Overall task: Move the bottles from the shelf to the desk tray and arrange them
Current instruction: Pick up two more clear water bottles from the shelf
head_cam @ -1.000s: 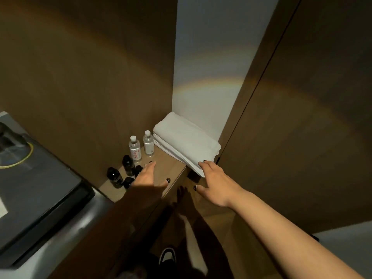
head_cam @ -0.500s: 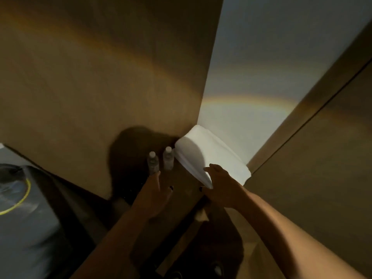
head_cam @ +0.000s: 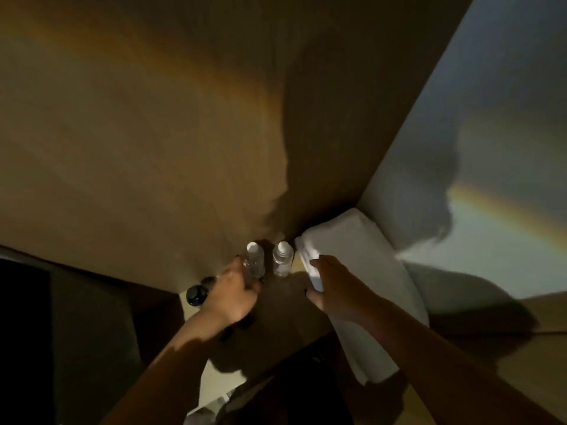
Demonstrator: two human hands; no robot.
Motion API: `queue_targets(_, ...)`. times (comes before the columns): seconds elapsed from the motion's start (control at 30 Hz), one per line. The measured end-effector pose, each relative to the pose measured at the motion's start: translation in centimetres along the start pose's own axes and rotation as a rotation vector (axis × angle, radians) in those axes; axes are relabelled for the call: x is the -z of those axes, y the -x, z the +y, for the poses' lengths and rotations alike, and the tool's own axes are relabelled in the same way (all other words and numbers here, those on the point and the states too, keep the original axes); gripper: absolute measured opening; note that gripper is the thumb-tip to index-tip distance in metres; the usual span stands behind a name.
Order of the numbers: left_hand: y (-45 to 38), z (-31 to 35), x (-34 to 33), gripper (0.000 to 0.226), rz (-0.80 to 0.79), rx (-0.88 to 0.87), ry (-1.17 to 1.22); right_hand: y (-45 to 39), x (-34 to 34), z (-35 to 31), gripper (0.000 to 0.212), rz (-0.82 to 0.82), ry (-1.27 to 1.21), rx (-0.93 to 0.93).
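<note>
Reaching over the shelf (head_cam: pixel 276 305), we see a dark-capped bottle (head_cam: pixel 196 295) near its left end, against the wooden wall (head_cam: pixel 138 148). Just right of it our left hand (head_cam: pixel 234 297) curls its fingers around a clear water bottle (head_cam: pixel 254 262). A second clear bottle (head_cam: pixel 282 260) stands upright just beside that one, untouched. Further right, our right hand (head_cam: pixel 339 291) rests with fingers nearly straight and close together on the folded white towel (head_cam: pixel 362 256) at the shelf's right end.
</note>
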State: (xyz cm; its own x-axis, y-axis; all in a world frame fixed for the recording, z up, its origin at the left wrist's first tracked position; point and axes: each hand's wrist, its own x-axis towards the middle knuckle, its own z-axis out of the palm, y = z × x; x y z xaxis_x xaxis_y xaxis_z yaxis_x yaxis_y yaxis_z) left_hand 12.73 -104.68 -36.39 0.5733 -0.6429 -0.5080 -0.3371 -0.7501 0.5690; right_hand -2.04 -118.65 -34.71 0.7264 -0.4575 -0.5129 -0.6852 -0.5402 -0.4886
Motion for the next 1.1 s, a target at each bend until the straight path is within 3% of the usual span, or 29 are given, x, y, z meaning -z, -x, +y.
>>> queue_targets(0.17,-4.4,0.2,-1.9,0.058,0.036,0.120,0.109,-4.6,1.8,2.5,0.056,-0.034,-0.032,0.006)
queue_targets(0.47,-13.4,-4.1,-6.3,0.053,0.129,0.196,0.080,-12.8,-2.3,6.3,0.040,0.000,-0.214,0.006)
queue_targets(0.97,-21.9,-10.1,-13.3,0.028,0.452,0.046,0.157,-19.6,-13.0,11.6,0.058,0.061,-0.291,0.008)
queue_targets(1.1,-21.4,-10.0,-13.0,0.027,0.513,0.106,0.165,-19.4,-14.0,11.4,0.057,0.139,-0.347,-0.036)
